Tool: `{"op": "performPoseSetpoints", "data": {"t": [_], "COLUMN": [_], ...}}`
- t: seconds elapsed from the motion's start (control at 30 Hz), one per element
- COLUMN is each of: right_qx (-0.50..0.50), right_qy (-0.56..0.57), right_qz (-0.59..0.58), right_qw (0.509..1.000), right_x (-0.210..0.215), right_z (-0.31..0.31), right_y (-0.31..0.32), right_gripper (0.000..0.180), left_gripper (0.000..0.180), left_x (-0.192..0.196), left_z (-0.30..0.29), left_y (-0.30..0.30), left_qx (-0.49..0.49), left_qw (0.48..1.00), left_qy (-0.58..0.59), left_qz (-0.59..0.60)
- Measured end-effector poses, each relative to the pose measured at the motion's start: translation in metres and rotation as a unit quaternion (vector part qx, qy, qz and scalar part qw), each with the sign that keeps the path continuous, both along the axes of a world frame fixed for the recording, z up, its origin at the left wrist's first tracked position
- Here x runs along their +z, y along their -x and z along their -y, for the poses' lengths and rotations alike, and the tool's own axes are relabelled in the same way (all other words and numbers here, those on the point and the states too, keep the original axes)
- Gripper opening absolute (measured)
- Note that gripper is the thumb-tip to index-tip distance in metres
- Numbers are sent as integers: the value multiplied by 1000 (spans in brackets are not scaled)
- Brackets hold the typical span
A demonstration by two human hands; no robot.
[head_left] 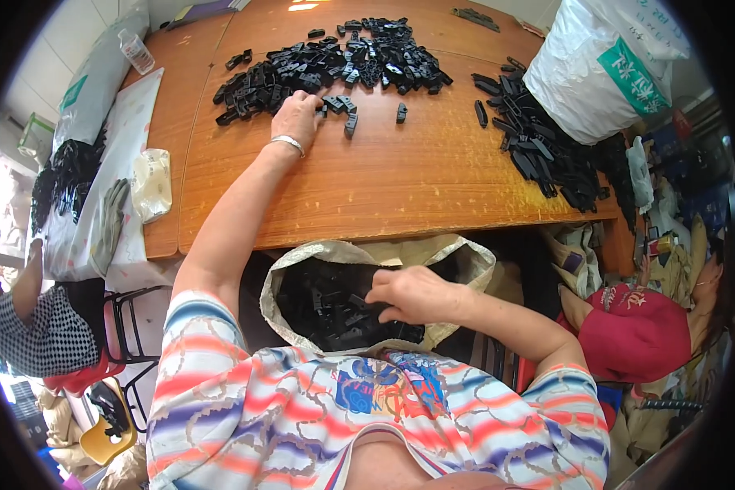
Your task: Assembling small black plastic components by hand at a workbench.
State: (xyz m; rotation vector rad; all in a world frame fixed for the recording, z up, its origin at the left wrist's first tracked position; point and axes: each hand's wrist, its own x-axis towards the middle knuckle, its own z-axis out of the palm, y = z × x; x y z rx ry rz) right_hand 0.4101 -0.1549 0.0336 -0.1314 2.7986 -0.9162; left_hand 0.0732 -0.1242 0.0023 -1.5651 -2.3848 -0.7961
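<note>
On the table, my left hand (297, 119) reaches to the near edge of a pile of small black plastic parts (302, 69). Its fingers curl down against a few of them, and what lies under the fingertips is partly hidden. Close by are several separate black parts (349, 122) and a lone black part (401, 113). Over the mouth of a white woven sack (279, 263) hangs my right hand (414, 296), its thumb and bent fingers apart with nothing visible between them. Inside the sack lie many black parts (335, 310) just below those fingers.
Longer black pieces (531, 147) are heaped at the table's right, beside a large white bag (604, 73). At left are a plastic bottle (136, 52), a clear packet (151, 185) and grey gloves (113, 224). A person in a red cap (637, 331) sits right; another person's checkered sleeve (45, 331) shows left.
</note>
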Motion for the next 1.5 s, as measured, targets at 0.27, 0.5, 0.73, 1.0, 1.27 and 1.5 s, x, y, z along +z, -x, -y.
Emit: {"op": "performPoseSetpoints", "data": {"t": [0.27,0.5,0.73,1.0,1.27,1.5], "right_qx": [-309,-267,-279,-376,-300,-285], "right_qy": [-62,-306,-314,-108,-44,-11], "right_qz": [-256,-259,-132,-76,-165,-205], "right_qw": [914,876,898,917,939,936], "right_x": [-18,-30,-14,-10,-12,-15], "right_z": [-151,-212,-209,-166,-129,-103], "right_y": [71,125,122,100,99,115], "right_gripper": [13,27,20,31,21,19], "left_gripper": [18,21,29,31,27,23], "left_x": [-6,4,4,14,11,1], "left_z": [23,42,66,66,46,42], "left_y": [-25,-56,-73,-89,-73,-72], "left_qx": [75,21,-34,-105,-158,-147], "left_qw": [990,985,959,980,982,976], "left_qy": [34,93,38,21,83,79], "left_qz": [117,146,280,166,63,143]}}
